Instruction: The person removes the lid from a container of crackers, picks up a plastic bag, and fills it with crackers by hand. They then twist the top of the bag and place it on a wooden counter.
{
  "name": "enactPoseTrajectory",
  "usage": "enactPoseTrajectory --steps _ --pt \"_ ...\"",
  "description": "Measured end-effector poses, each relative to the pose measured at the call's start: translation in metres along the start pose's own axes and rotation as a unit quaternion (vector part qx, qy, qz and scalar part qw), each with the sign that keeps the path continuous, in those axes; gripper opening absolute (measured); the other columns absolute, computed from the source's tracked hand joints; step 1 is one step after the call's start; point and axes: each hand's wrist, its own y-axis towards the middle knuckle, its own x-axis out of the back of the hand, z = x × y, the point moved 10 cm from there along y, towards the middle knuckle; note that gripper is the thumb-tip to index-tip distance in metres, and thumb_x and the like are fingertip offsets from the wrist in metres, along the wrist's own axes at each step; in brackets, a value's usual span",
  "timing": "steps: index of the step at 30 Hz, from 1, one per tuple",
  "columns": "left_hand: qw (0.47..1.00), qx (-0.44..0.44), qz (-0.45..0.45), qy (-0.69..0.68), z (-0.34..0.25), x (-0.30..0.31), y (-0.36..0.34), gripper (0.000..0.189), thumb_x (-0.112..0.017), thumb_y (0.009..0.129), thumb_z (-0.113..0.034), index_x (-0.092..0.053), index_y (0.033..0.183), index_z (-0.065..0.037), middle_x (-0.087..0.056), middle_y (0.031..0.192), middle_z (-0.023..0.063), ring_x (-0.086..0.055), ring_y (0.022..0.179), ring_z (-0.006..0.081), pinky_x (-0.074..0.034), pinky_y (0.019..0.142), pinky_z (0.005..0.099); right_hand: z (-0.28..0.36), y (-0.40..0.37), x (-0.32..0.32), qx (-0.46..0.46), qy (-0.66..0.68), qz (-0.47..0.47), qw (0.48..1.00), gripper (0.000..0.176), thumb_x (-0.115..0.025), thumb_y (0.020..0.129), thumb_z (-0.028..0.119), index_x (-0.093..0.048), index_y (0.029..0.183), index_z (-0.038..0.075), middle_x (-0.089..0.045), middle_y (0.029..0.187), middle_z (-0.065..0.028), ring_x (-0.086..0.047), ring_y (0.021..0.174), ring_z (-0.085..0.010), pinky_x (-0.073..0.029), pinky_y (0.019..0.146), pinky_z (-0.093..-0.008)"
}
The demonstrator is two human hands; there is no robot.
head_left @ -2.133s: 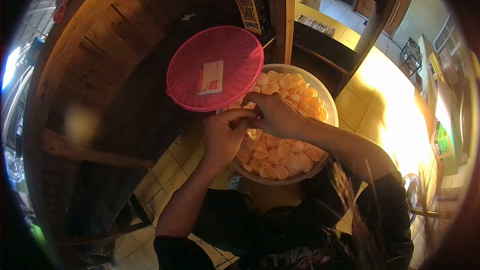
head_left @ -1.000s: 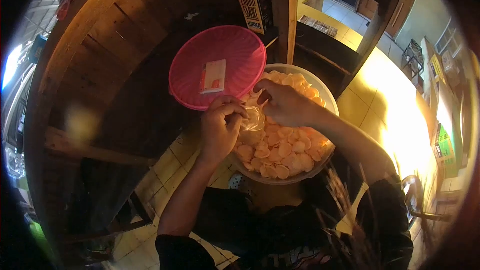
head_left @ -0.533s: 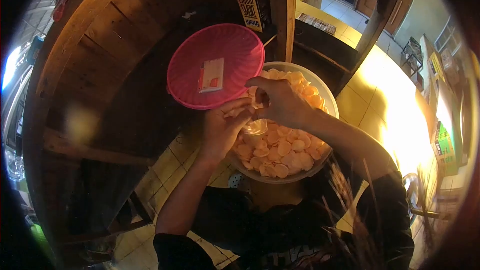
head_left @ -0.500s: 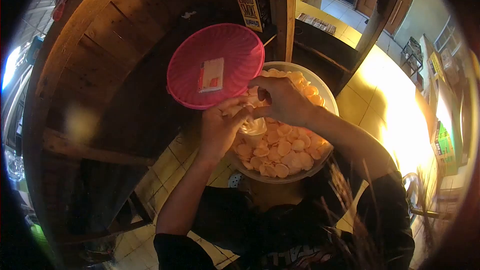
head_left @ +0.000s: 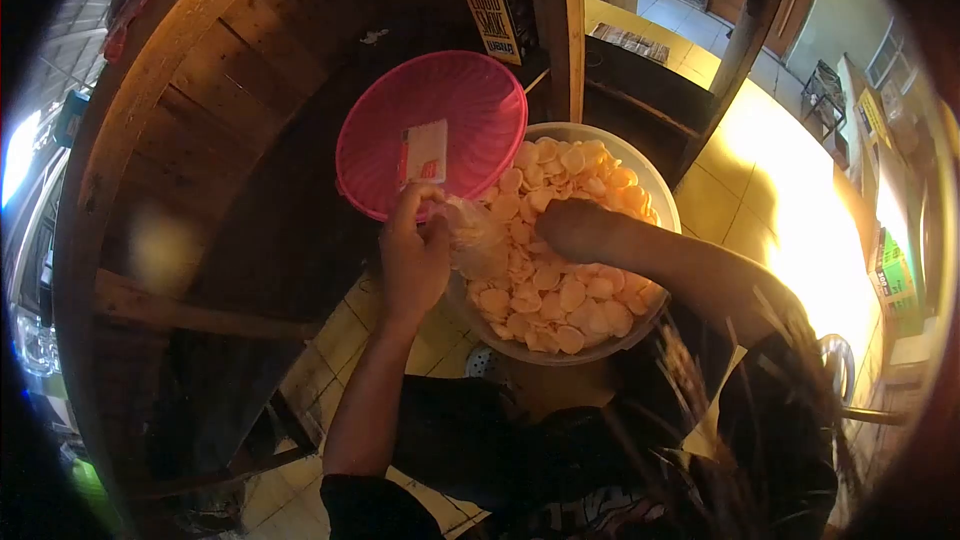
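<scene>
A wide pale tub (head_left: 655, 180) is heaped with round, pale-orange crackers (head_left: 560, 305). My left hand (head_left: 415, 250) pinches the edge of a clear plastic bag (head_left: 478, 238), which hangs over the tub's left side with some crackers seemingly inside. My right hand (head_left: 578, 230) reaches down into the crackers; its fingers are buried among them, so their grip is hidden. Behind my left hand lies a round pink lid (head_left: 440, 80) tilted against the tub's rim, with a small white-and-red packet (head_left: 425, 152) on it.
Dark wooden furniture (head_left: 230, 70) curves along the left. A "Liquid Smoke" box (head_left: 492, 10) stands behind the lid, near a wooden post (head_left: 570, 30). Yellow floor tiles (head_left: 705, 210) catch strong sunlight on the right. A green-marked carton (head_left: 893, 270) is at the far right.
My right hand has left the bag's mouth and moved right and down into the crackers. My left hand has shifted slightly left, still gripping the bag.
</scene>
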Motion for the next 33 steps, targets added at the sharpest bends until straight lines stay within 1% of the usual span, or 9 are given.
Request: enactPoseTrajectory --steps 5,7,11,13,16,20,26,28,33 --pt "0.988 0.046 0.102 0.107 0.005 -0.005 0.000 0.014 -0.048 0.089 0.004 -0.061 0.093 0.004 -0.063 0.080 0.0099 -0.062 0.063 0.0109 -0.048 0.053 0.0279 -0.001 -0.021 0.052 -0.010 0.071 -0.088 0.993 0.017 -0.063 0.081 0.010 -0.066 0.095 0.002 -0.066 0.095 -0.0192 -0.064 0.093 -0.0345 -0.053 0.080 -0.0406" --pt "0.982 0.053 0.119 0.140 0.010 -0.010 0.000 0.014 -0.048 0.089 0.004 -0.061 0.094 0.005 -0.064 0.081 0.0109 -0.063 0.066 0.0118 -0.050 0.054 0.0277 0.005 -0.036 0.089 0.097 0.226 -0.244 0.938 0.015 -0.061 0.086 0.009 -0.065 0.098 0.003 -0.065 0.092 -0.0169 -0.067 0.078 -0.0273 -0.054 0.071 -0.0361" --pt "0.982 0.119 0.141 -0.049 0.024 -0.030 -0.011 0.017 -0.052 0.090 0.001 -0.060 0.104 0.006 -0.065 0.084 0.0097 -0.065 0.069 0.0120 -0.052 0.059 0.0236 0.002 -0.039 0.084 0.044 0.488 -0.228 0.841 0.008 -0.060 0.083 0.003 -0.063 0.090 -0.001 -0.065 0.092 -0.0191 -0.065 0.087 -0.0347 -0.052 0.076 -0.0417" --pt "0.970 0.163 0.145 -0.107 0.025 -0.042 -0.018 0.021 -0.054 0.090 -0.001 -0.059 0.109 0.006 -0.065 0.085 0.0086 -0.064 0.070 0.0117 -0.052 0.061 0.0225 0.024 -0.054 0.105 0.156 0.292 -0.381 0.863 0.018 -0.065 0.083 0.008 -0.060 0.097 -0.002 -0.064 0.091 -0.0200 -0.066 0.084 -0.0337 -0.053 0.072 -0.0409" --pt "0.960 0.173 0.167 -0.147 0.011 -0.054 -0.024 0.027 -0.058 0.093 -0.008 -0.058 0.116 0.005 -0.065 0.091 0.0089 -0.064 0.074 0.0115 -0.055 0.065 0.0252 0.017 -0.036 0.084 0.029 0.334 -0.271 0.902 0.036 -0.070 0.081 0.012 -0.054 0.109 -0.002 -0.064 0.088 -0.0212 -0.067 0.084 -0.0330 -0.054 0.070 -0.0400" --pt "0.947 0.203 0.208 -0.136 0.001 -0.060 -0.027 0.026 -0.064 0.087 -0.007 -0.062 0.111 0.002 -0.066 0.093 0.0074 -0.062 0.077 0.0094 -0.052 0.067 0.0236 0.026 -0.041 0.089 0.096 0.263 -0.369 0.887 0.049 -0.070 0.082 0.013 -0.048 0.123 0.000 -0.065 0.079 -0.0157 -0.067 0.071 -0.0239 -0.053 0.064 -0.0338" --pt "0.991 0.093 0.090 -0.039 0.018 -0.023 -0.008 0.011 -0.064 0.081 -0.001 -0.065 0.092 0.001 -0.064 0.083 0.0029 -0.058 0.072 0.0080 -0.048 0.068 0.0232 0.005 -0.016 0.064 0.137 0.301 -0.162 0.930 0.047 -0.067 0.084 0.021 -0.050 0.125 0.007 -0.067 0.091 -0.0153 -0.067 0.082 -0.0300 -0.054 0.070 -0.0368" --pt "0.995 0.072 0.062 -0.024 0.014 -0.013 -0.005 0.009 -0.063 0.081 0.000 -0.064 0.090 0.001 -0.063 0.079 0.0018 -0.058 0.070 0.0081 -0.047 0.067 0.0233 -0.023 0.002 0.039 0.007 0.065 -0.160 0.985 0.038 -0.063 0.087 0.027 -0.058 0.120 0.009 -0.067 0.092 -0.0136 -0.066 0.086 -0.0302 -0.054 0.070 -0.0378" --pt "0.975 0.194 0.093 -0.051 0.022 -0.015 -0.010 0.016 -0.061 0.081 -0.002 -0.064 0.096 0.001 -0.062 0.083 0.0021 -0.057 0.075 0.0087 -0.047 0.070 0.0244 -0.017 0.011 0.013 -0.041 -0.051 -0.122 0.990 0.036 -0.061 0.085 0.026 -0.061 0.118 0.011 -0.066 0.091 -0.0142 -0.066 0.089 -0.0292 -0.054 0.073 -0.0403"
